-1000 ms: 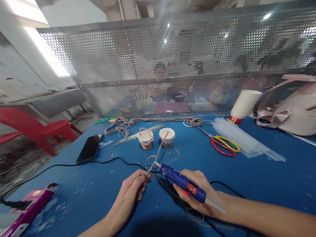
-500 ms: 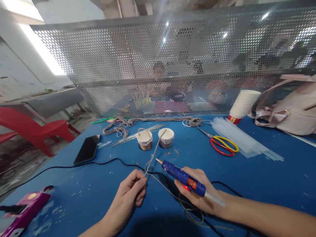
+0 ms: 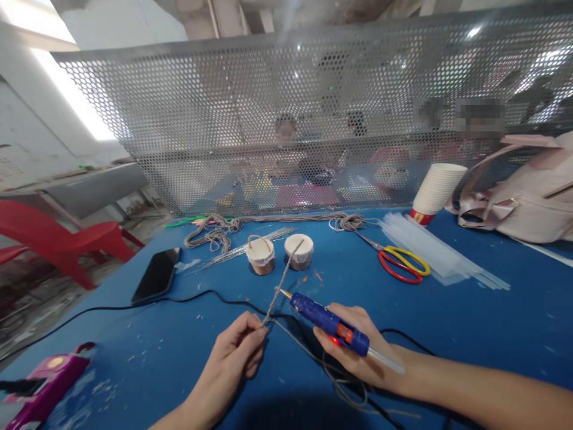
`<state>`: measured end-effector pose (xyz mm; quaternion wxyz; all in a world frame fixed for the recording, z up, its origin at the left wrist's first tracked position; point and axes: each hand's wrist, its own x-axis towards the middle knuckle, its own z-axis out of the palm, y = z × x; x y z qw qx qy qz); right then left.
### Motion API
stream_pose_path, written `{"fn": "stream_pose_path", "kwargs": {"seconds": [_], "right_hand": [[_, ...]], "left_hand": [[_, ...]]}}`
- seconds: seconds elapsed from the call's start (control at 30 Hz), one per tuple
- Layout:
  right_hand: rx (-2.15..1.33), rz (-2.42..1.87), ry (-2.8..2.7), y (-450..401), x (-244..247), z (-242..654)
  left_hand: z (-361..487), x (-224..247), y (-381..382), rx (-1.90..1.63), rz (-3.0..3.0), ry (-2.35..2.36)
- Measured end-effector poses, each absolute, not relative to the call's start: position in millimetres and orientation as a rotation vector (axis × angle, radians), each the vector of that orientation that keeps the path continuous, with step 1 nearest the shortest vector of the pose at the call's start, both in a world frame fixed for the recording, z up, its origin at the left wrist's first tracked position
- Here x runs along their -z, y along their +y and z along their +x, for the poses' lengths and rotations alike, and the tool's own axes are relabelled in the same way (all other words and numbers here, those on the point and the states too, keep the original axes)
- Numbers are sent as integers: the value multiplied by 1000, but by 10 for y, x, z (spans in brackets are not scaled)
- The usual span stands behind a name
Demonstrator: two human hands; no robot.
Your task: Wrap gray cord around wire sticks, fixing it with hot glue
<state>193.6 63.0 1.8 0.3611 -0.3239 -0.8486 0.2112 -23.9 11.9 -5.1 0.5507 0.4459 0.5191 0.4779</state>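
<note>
Between its thumb and fingers my left hand [image 3: 239, 352] pinches a thin grey-brown cord [image 3: 284, 275], which slants up and away over the table. My right hand [image 3: 353, 340] is wrapped round a blue glue gun [image 3: 329, 319] with a clear glue stick at its back and a red light showing. The gun's tip is at the cord, touching or very near it. Past the cord stand two small round pots with white tops, the left pot [image 3: 261, 255] with a cord handle and the right pot [image 3: 299, 252] behind the cord's upper end.
On the blue table [image 3: 179, 346] lie scissors [image 3: 403, 264], clear strips [image 3: 443, 254], thin wires [image 3: 242, 248], cord bundles [image 3: 215, 233], a phone [image 3: 157, 275], a black cable and a purple power strip [image 3: 56, 388]. Paper cups [image 3: 439, 188] and a bag [image 3: 532, 191] stand right, before a perforated screen [image 3: 201, 119].
The glue gun's tip has come closer to the cord. The view has shifted slightly, and my left hand keeps its pinch on the cord.
</note>
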Motion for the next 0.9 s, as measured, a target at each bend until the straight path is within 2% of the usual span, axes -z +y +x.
{"fn": "stream_pose_path", "kwargs": {"seconds": [0.37, 0.73, 0.9], "right_hand": [[-702, -720, -2210, 594, -6, 1951], [-659, -736, -2188, 585, -29, 1958], [-613, -395, -2408, 661, -52, 2082]], "left_hand": [[-220, 13, 109, -1149, 1025, 1263], [-202, -4, 104, -1170, 973, 1214], [-202, -14, 134, -1193, 890, 1163]]}}
